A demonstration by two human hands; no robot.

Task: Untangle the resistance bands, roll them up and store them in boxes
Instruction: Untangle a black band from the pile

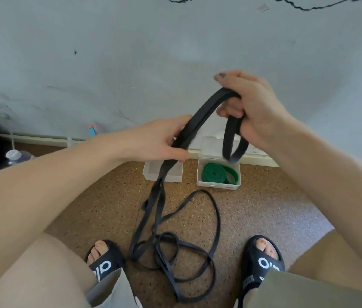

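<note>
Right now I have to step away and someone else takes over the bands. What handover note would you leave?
Left hand and right hand both grip the black band; its remainder lies tangled on the floor.
Done: green band rolled up in the right box, lid open.
Left: untangle and roll the black band, store it, probably in the left box, which looks empty.

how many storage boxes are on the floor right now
2. One box sits by the wall, partly hidden behind the left hand and black band. The other box, to its right, is open and holds the rolled green band.
</note>
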